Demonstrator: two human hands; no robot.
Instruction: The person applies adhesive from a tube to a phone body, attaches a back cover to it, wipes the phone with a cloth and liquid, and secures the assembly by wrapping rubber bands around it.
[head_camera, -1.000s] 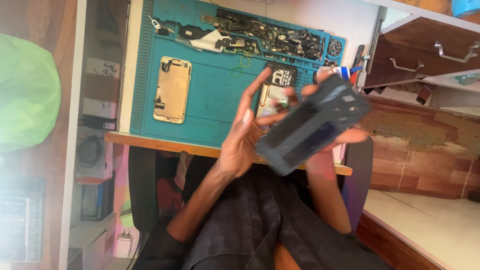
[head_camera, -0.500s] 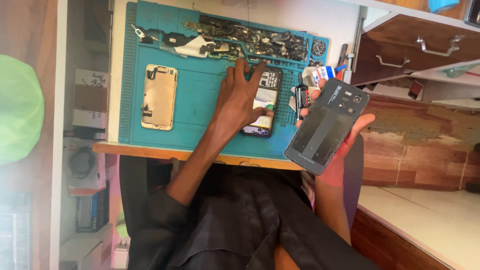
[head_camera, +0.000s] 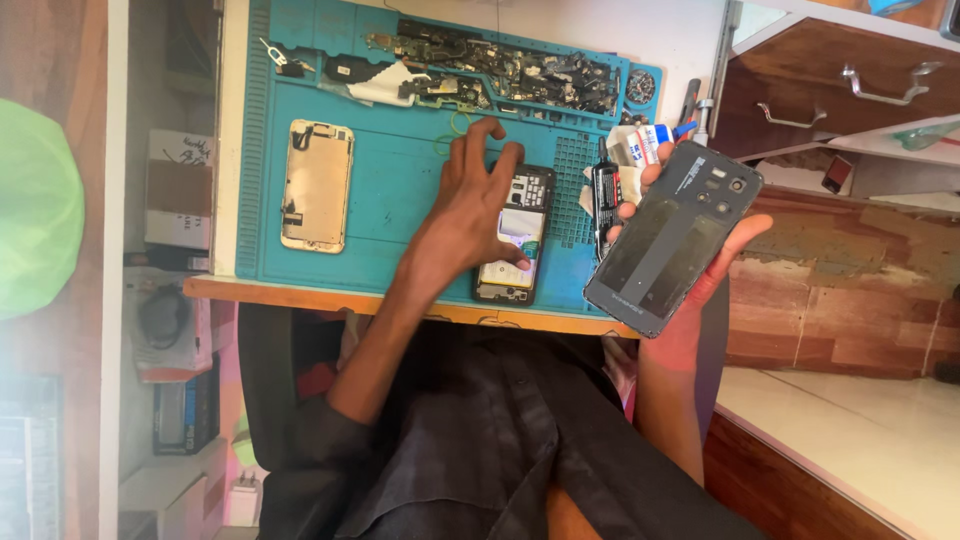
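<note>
The right hand grips a dark phone back cover, fingers clasped round its edges, just right of the teal mat. The left hand rests fingers spread on the opened phone lying on that mat.

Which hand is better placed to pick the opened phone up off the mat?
Left, probably. The left hand already rests with spread fingers on the opened phone lying on the blue mat. The right hand is occupied holding the dark back cover off the mat's edge.
</note>
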